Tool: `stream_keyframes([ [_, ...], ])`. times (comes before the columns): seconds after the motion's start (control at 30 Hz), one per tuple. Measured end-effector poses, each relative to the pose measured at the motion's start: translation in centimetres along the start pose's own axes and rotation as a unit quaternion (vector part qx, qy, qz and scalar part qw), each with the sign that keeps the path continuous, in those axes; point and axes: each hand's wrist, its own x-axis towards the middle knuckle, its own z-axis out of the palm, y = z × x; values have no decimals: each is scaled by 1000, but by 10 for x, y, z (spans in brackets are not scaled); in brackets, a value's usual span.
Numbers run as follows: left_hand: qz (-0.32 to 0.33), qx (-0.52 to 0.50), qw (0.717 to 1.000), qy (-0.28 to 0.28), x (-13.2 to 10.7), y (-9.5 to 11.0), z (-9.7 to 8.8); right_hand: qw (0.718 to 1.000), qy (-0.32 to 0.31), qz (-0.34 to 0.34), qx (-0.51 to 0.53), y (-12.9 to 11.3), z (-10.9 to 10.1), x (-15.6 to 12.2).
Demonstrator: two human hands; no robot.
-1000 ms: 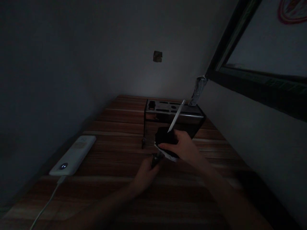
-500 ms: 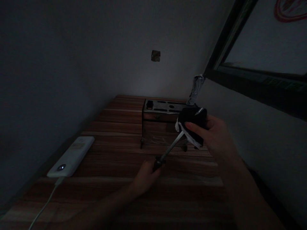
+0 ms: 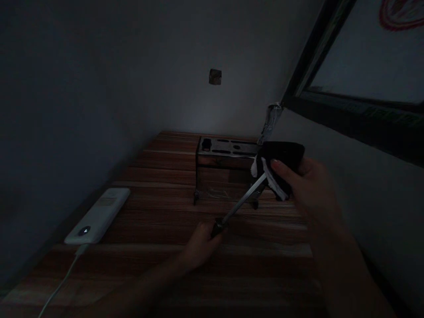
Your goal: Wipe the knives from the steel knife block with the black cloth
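The scene is dim. My left hand (image 3: 200, 245) is closed round the dark handle of a knife (image 3: 243, 201) whose pale blade slants up to the right. My right hand (image 3: 306, 183) grips a black cloth with a white edge (image 3: 280, 165), wrapped round the upper end of the blade, so the tip is hidden. Both hands hover above a wooden table (image 3: 159, 207), just in front of a metal knife rack (image 3: 225, 163) with slots in its top.
A white power bank (image 3: 99, 215) with a lit dot lies at the table's left, its white cable (image 3: 59, 282) running toward me. A crumpled foil piece (image 3: 272, 121) hangs by a dark picture frame (image 3: 331, 101) on the right wall. A small dark square (image 3: 215, 77) marks the back wall.
My right hand slid the cloth up the blade from near the handle to the tip end, moving up and right. The left hand stayed almost still.
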Motion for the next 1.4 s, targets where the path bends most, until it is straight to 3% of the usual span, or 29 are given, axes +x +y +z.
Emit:
stream_keyframes([
  [0.33,-8,-23,1000,18,0,2,-1,984,-137,23,-112,3,18,-5],
  [0.67,-38,-113,991,60,3,3,-2,954,-250,32,-165,31,58,-21],
  [0.87,-58,-167,980,89,6,0,-2,944,-270,42,-186,46,75,-31],
  [1.4,-44,-151,986,64,5,6,-4,948,-263,45,-173,43,68,-25],
])
